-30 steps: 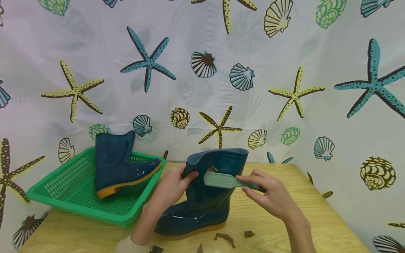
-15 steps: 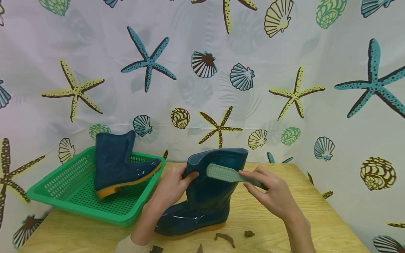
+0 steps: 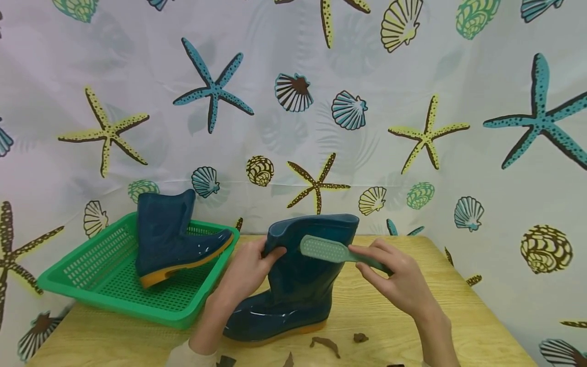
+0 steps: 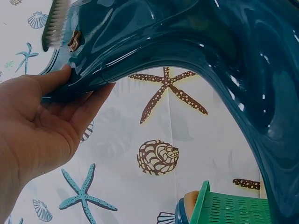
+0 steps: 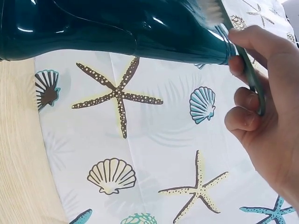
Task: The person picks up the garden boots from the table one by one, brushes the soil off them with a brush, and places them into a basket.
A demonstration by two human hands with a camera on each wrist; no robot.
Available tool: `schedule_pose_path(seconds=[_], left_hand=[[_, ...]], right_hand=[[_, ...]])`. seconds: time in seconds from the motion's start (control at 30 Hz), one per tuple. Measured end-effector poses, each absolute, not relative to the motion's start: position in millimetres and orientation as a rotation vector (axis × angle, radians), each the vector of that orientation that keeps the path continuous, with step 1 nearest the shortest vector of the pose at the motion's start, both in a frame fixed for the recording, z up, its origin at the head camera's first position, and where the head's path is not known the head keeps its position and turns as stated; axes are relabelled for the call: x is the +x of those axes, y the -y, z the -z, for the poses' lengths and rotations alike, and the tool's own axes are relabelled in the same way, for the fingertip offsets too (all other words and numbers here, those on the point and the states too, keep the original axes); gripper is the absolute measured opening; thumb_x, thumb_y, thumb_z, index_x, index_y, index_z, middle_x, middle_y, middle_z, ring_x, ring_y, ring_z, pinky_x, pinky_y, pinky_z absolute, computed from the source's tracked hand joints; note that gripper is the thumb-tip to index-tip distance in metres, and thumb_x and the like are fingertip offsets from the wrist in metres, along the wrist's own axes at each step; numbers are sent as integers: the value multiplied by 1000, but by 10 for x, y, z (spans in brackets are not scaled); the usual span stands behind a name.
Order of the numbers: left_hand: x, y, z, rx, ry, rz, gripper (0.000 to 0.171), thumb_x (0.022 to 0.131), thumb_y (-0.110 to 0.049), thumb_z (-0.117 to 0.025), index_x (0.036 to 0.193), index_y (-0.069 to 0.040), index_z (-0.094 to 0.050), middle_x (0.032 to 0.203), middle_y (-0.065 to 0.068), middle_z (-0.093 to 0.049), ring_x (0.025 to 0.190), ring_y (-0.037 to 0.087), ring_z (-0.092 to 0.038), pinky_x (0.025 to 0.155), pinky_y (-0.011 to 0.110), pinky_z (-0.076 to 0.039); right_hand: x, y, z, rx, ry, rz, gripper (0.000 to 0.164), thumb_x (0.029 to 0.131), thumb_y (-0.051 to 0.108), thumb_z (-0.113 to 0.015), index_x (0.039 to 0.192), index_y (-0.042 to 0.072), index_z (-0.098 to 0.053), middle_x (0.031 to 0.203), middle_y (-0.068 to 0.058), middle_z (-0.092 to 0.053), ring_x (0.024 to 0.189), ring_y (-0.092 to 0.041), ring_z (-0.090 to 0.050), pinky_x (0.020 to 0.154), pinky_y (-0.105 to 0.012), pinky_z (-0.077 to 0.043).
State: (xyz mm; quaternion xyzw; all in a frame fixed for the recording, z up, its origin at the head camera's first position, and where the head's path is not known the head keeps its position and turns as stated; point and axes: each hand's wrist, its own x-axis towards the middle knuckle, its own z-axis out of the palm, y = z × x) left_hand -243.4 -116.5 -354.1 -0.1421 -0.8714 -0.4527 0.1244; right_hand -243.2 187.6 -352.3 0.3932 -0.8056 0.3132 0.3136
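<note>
A dark blue rubber boot [image 3: 300, 290] with an orange sole stands on the table, toe to the left. My left hand [image 3: 249, 267] grips the shaft's upper left edge, thumb on the near side and fingers behind. In my right hand [image 3: 396, 270] is the handle of a pale green scrub brush [image 3: 323, 248]. Its head is over the upper shaft, and the left wrist view shows the bristles [image 4: 57, 23] facing the boot near its rim; contact is hard to tell. A small brown clump [image 4: 74, 41] clings to the shaft there; the brush hides it in the head view.
At the left, a green plastic basket [image 3: 114, 311] holds a second blue boot [image 3: 167, 234]. Several brown scraps lie by the table's front edge, among them a curved strip [image 3: 325, 345] and a small lump [image 3: 360, 337]. A patterned curtain [image 3: 293, 46] hangs behind.
The brush has shifted slightly up and right across the shaft, covering the brown clump seen a second ago. My left hand keeps its grip, and the boot stays in place.
</note>
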Motion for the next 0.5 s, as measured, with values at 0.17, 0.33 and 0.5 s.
schedule_pose_path(seconds=[0.17, 0.33, 0.5], left_hand=[[-2432, 1162, 3532, -431, 2532, 1304, 18, 97, -30, -63, 103, -15, -72, 96, 1, -75, 89, 14, -70, 77, 37, -55], [-2435, 1163, 3531, -446, 2530, 1289, 15, 96, -29, -63, 101, -16, -71, 93, -1, -74, 85, 11, -68, 73, 33, -52], [-2436, 1167, 3529, -448, 2530, 1291, 19, 97, -30, -63, 106, -16, -72, 94, 0, -74, 85, 11, -68, 73, 34, -52]], right_hand=[[-2435, -1854, 3517, 1009, 2091, -784, 45, 80, -4, -77, 120, 15, -73, 87, 11, -57, 67, 0, -41, 57, -14, -33], [-2431, -1822, 3543, 1016, 2161, -756, 40, 82, 1, -77, 118, 19, -74, 85, 14, -55, 63, -2, -40, 54, -12, -31], [-2422, -1843, 3549, 1025, 2216, -797, 38, 84, 2, -76, 117, 20, -74, 85, 15, -56, 60, -5, -40, 54, -13, -32]])
